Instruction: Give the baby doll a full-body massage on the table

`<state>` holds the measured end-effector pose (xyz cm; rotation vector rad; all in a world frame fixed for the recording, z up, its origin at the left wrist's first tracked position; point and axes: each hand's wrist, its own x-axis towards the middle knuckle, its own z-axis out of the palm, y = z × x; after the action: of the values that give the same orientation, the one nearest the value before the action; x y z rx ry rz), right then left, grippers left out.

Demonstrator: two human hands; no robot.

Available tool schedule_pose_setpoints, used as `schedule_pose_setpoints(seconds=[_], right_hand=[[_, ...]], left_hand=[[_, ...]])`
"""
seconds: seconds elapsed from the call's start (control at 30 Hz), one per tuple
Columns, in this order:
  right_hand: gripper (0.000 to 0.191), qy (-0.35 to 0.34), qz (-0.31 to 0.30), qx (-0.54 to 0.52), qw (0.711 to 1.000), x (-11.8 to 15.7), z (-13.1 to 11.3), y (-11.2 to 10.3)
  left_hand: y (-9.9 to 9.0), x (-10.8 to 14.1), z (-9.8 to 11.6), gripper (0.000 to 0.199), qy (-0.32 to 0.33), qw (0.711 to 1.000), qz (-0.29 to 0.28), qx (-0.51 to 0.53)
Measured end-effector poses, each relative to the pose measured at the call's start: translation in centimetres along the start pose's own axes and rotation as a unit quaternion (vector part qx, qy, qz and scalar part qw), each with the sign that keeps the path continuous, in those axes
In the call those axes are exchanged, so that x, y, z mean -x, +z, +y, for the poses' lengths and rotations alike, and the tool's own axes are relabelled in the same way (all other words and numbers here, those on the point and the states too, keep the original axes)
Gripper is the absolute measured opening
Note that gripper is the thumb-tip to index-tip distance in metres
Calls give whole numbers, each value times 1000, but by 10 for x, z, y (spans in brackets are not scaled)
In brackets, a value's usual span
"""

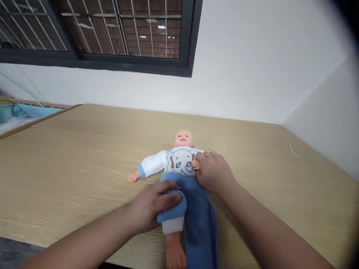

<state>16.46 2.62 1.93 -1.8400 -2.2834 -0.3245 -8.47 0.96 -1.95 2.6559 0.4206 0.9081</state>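
Note:
A baby doll (183,162) lies on its back on the wooden table, head toward the wall. It wears a white top with an elephant face and blue trousers (200,220). My left hand (157,203) is wrapped around the bent trouser leg on the left, above its white cuff; a bare doll foot sticks out below. At the doll's side, my right hand (213,170) is closed on its arm, and the small doll hand pokes out beside my fingers. The doll's other arm stretches out to the left. The other trouser leg runs straight toward me, its end out of frame.
The light wooden table (84,168) reaches back to a white wall (238,74). A dark-framed window (134,59) with bars is above. At the far left stands a wood-edged bin (36,112) with blue and white material. A thin pale strand (293,150) lies at the right.

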Motion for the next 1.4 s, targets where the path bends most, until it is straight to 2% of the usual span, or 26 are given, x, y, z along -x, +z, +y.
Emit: schedule_pose_setpoints(seconds=[0.13, 0.2, 0.4, 0.53, 0.6, 0.67, 0.7, 0.73, 0.83, 0.93, 1.0, 1.2, 1.3, 1.4], right_hand=[[11, 12, -42, 16, 999, 2, -5, -3], [10, 14, -52, 17, 998, 2, -5, -4], [11, 12, -20, -7, 1000, -1, 4, 1], [6, 74, 10, -119, 990, -3, 25, 11], [6, 131, 25, -227, 965, -4, 41, 21], [6, 198, 50, -366, 908, -5, 60, 35], [9, 225, 70, -455, 859, -5, 70, 43], [16, 246, 90, -550, 793, -6, 80, 51], [24, 250, 86, -637, 724, -6, 105, 69], [22, 246, 64, -691, 677, -4, 121, 78], [22, 247, 54, -715, 652, -3, 127, 80], [33, 242, 23, -760, 603, -1, 135, 83], [36, 238, 8, -763, 601, 0, 136, 82], [43, 229, -11, -763, 604, 6, 137, 74]], left_hand=[[2, -8, 0, 28, -29, 999, -35, 9], [3, -10, 0, 29, -32, 999, -36, 8], [3, -7, 3, 34, 7, 1000, 6, 11], [3, -1, 3, 39, 20, 1000, 17, 2], [3, 3, 2, 41, 20, 1000, 11, -3], [3, 7, 2, 43, 20, 1000, 8, -13], [3, 8, 2, 43, 25, 999, 8, -20], [3, 9, 2, 42, 29, 999, 6, -27], [4, 9, 5, 38, 32, 999, -13, -37], [5, 6, 7, 31, 23, 998, -41, -42], [6, 5, 7, 29, 26, 997, -49, -48], [7, 6, 9, 28, 58, 988, -76, -125], [6, 6, 10, 30, 64, 981, -88, -160], [4, 8, 9, 43, 62, 979, -108, -161]])
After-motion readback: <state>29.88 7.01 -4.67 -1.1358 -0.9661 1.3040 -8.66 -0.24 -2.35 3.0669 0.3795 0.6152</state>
